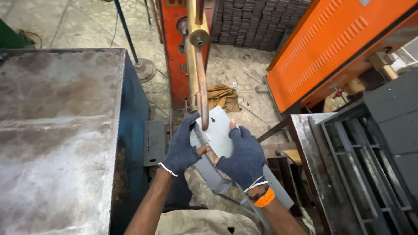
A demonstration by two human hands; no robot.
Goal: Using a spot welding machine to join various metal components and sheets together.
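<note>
Both my hands wear dark blue knit gloves and grip one grey sheet-metal part point(219, 130) with a few small holes. My left hand point(182, 146) holds its left edge. My right hand point(243, 156) holds its right side, with an orange band at the wrist. The part's top end lies under the tip of a copper electrode rod point(201, 87) that hangs from a brass-coloured arm point(194, 39) of an orange-red machine point(174, 56). A longer grey strip point(213, 174) of the part runs down toward my lap.
A large worn metal-topped blue table point(61, 139) fills the left. An orange machine housing point(331, 48) stands at right, above a dark metal rack point(357, 165). Stacked dark parts point(257, 21) lie at the back. A brown cloth point(222, 95) lies on the floor. A grey punched plate point(154, 143) leans by the table.
</note>
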